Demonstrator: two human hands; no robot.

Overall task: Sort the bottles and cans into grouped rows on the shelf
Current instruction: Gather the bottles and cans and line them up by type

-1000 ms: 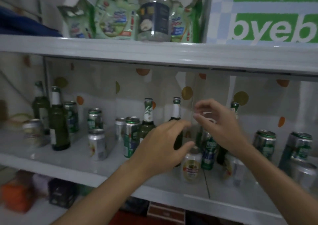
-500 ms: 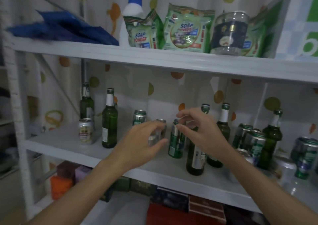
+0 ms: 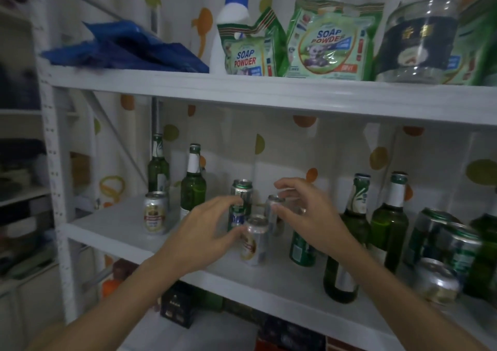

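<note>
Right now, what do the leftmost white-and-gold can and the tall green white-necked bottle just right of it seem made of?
Leftmost white-and-gold can: thin metal, probably aluminium, with a printed gloss coat; its top rim is bare and silvery. Tall green bottle: glass, glossy and translucent, light glowing through its body.

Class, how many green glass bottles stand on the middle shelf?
4 bottles: back-left, beside it, front right, behind that; another may be cut off at the right edge.

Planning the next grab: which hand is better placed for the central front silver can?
Left. The left hand has its thumb beside the front silver can; the right hand is at the rear silver can.
</note>
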